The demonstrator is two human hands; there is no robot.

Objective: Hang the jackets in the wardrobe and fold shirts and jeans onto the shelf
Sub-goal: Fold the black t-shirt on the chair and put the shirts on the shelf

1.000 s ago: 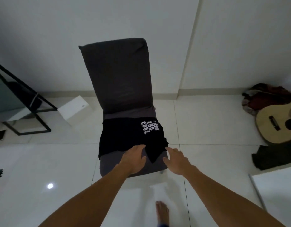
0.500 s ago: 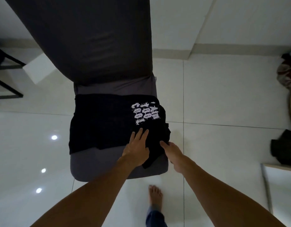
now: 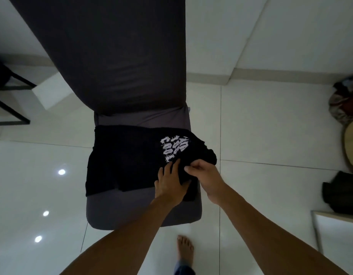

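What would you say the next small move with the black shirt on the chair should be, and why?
Probably carry the pinched flap leftward across the shirt and lay it flat. The right hand pinches bunched cloth at the right edge of the black shirt, while the left hand presses flat on it as an anchor; the chair seat supports the fold.

You have one piece of print in front of you: white, distressed block lettering in three short rows on the black shirt [image 3: 132, 155] lying on the chair seat [image 3: 143, 211]. It is blurred and creased, so you cannot read the words.
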